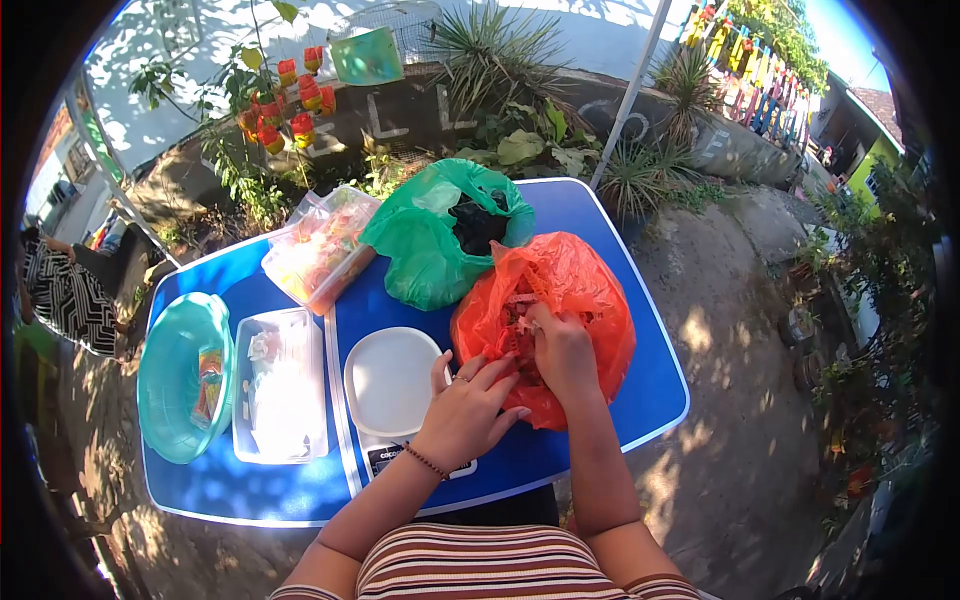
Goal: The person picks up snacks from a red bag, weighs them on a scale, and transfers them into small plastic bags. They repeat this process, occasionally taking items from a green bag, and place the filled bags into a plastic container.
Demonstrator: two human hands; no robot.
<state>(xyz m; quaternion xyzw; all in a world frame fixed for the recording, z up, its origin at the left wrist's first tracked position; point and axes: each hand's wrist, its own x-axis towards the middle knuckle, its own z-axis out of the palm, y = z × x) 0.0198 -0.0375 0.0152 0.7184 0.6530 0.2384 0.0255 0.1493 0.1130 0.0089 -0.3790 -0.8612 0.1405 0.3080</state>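
Note:
A red plastic bag (595,290) stands on the right part of the blue table, its mouth open, with small pinkish pieces (520,312) showing inside. My right hand (562,345) reaches into the mouth with fingers curled together; what they pinch is hidden. Against the bag's near left side rests my left hand (470,405), its fingers spread and the tips touching the plastic. Just left of that hand is a kitchen scale with a white platform (395,380), partly covered by my wrist. Behind the red bag sits a green plastic bag (425,255) with black plastic in its opening.
On the blue table (520,455), a teal basin (160,385) holds colourful packets. Beside it lies a clear plastic container (280,400) with whitish contents. A plastic-bagged container (325,250) of pale, colourful pieces stands at the back. A person in patterned clothing (70,290) is at far left.

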